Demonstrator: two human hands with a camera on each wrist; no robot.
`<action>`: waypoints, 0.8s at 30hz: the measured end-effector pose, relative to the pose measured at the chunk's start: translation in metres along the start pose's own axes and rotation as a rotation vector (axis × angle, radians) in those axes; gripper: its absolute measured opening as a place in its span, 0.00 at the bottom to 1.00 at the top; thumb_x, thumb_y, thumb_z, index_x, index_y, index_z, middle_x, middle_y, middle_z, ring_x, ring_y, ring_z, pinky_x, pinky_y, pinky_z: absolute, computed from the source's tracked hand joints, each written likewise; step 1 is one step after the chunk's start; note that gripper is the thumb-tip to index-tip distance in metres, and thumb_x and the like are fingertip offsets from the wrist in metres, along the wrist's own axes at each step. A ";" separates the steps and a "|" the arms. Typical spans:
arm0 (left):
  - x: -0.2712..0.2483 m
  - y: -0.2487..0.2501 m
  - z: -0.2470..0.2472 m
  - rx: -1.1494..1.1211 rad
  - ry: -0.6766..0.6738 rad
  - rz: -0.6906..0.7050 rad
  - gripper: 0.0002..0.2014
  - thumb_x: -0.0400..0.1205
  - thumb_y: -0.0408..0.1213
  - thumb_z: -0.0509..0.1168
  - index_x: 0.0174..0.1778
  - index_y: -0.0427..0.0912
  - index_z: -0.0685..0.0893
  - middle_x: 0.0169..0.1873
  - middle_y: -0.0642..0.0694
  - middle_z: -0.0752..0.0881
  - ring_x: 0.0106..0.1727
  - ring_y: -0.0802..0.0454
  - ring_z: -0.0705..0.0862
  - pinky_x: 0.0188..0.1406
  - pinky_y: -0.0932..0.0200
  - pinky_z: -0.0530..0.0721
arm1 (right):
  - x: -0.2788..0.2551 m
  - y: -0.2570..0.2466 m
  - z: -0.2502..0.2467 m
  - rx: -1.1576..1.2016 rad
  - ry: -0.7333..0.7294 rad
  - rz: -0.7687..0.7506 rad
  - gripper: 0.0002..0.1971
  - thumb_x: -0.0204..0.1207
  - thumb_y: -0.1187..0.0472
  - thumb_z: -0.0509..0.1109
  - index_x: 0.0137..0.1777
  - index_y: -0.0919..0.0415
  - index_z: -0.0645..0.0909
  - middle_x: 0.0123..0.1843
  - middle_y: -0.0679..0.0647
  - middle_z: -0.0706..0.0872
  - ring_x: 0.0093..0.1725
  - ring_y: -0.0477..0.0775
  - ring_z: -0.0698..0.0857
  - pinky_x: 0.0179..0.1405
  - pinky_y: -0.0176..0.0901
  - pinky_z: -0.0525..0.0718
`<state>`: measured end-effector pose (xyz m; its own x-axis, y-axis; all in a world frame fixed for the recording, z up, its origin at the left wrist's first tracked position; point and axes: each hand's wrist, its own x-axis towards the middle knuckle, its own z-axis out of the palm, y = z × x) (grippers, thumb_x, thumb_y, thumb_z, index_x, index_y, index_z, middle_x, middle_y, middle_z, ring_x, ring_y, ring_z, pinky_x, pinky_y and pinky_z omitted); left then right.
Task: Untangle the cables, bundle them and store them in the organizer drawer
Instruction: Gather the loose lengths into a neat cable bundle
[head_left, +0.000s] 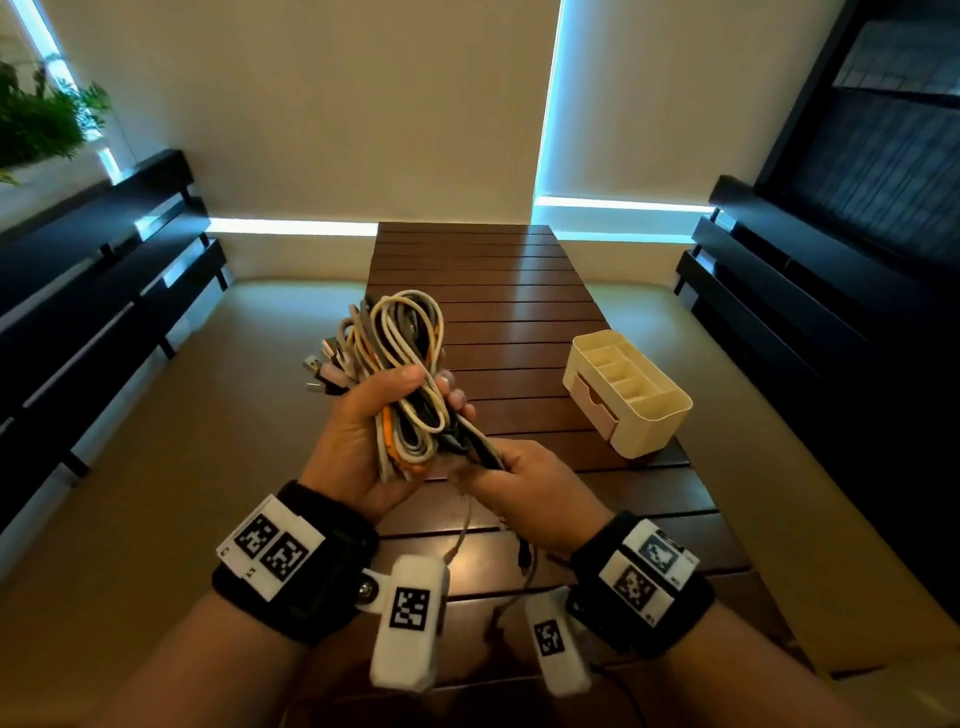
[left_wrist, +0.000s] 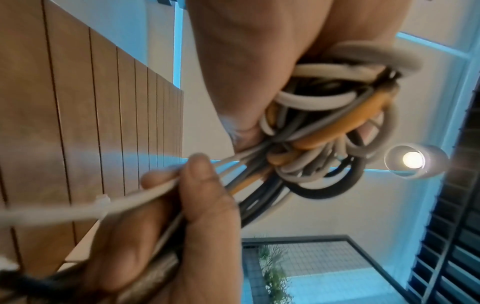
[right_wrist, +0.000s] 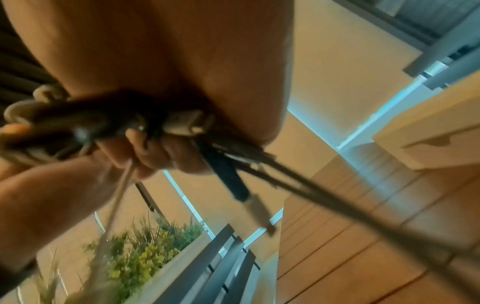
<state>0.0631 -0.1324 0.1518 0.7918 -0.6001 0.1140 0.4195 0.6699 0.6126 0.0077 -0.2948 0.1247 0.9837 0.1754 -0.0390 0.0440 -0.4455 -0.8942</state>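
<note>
Gripping a looped cable bundle (head_left: 402, 374) above the near left part of the slatted wooden worktop (head_left: 498, 291), the left hand (head_left: 363, 441) has its thumb curled over the front and its fingers wrapped behind, so that grip is clamped on the coils. White, grey, black and orange cables make up the bundle, with several USB plugs (head_left: 324, 366) fanning out at its left side. The right hand (head_left: 530, 488), just below and beside the left, has its grip closed on the loose cable ends that trail down from the bundle; a few thin tails hang below it toward the worktop. A cream desk organizer (head_left: 631, 392) with open top compartments stands on the right of the worktop, well apart from the hands, its pink drawer (head_left: 595, 402) pushed in.
</note>
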 end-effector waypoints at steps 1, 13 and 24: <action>0.000 -0.001 -0.002 0.005 0.006 0.005 0.20 0.61 0.39 0.83 0.44 0.38 0.86 0.35 0.47 0.83 0.40 0.51 0.85 0.52 0.54 0.86 | 0.000 -0.002 0.001 0.004 -0.001 -0.007 0.16 0.82 0.55 0.69 0.42 0.69 0.78 0.35 0.52 0.76 0.34 0.50 0.74 0.38 0.47 0.73; 0.008 -0.010 -0.027 0.135 0.123 -0.047 0.18 0.62 0.42 0.83 0.42 0.38 0.86 0.39 0.44 0.83 0.45 0.49 0.84 0.51 0.50 0.86 | 0.001 -0.002 -0.012 -0.477 0.065 -0.055 0.31 0.72 0.35 0.73 0.73 0.34 0.68 0.63 0.39 0.61 0.69 0.46 0.62 0.71 0.48 0.65; 0.008 -0.019 -0.010 0.090 -0.013 -0.020 0.13 0.67 0.42 0.80 0.41 0.41 0.87 0.36 0.46 0.85 0.43 0.51 0.86 0.54 0.51 0.84 | -0.006 -0.026 0.008 0.895 -0.061 0.372 0.28 0.83 0.33 0.54 0.75 0.47 0.74 0.61 0.65 0.89 0.54 0.65 0.90 0.44 0.53 0.90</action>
<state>0.0663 -0.1455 0.1336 0.7776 -0.6191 0.1104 0.3936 0.6160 0.6824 -0.0006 -0.2773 0.1442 0.8961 0.2144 -0.3885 -0.4417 0.3468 -0.8274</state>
